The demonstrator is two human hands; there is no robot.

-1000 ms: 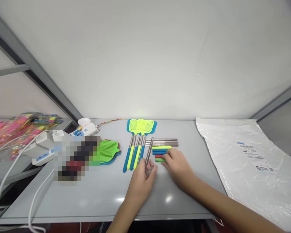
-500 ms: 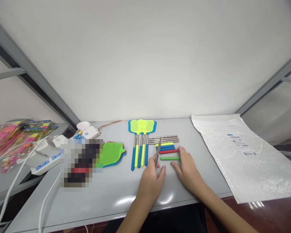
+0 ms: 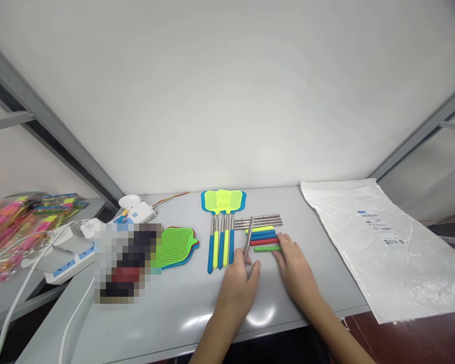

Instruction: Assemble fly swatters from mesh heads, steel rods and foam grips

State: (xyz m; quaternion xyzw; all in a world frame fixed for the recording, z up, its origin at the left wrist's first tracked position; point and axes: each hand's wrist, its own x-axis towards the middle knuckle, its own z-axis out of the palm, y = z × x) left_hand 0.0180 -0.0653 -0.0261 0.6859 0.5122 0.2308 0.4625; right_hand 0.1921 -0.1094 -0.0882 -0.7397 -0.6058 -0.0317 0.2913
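Note:
My left hand (image 3: 235,280) is closed around the lower end of a thin metal rod (image 3: 249,237) that points up and away. My right hand (image 3: 293,263) rests at the right end of a green tube-shaped handle (image 3: 266,248), its thumb and fingers on either side of the hidden end. Just beyond lies a red handle (image 3: 263,242), its right end near my right fingertips. Blue handles (image 3: 263,234) and a yellow handle (image 3: 261,229) lie behind it. Several metal rods (image 3: 269,219) lie side by side farther back.
Several fly swatters with blue and yellow heads (image 3: 223,201) lie left of the rods. Loose swatter heads (image 3: 176,246), green on top, are stacked farther left. A white plastic mailer (image 3: 379,268) covers the right side. Power strips (image 3: 68,265) with cables and bagged items (image 3: 34,215) are at left.
The green handle has shifted slightly right and closer to the red one, with my right hand at its end. My left hand still holds the metal rod. The view has tilted slightly.

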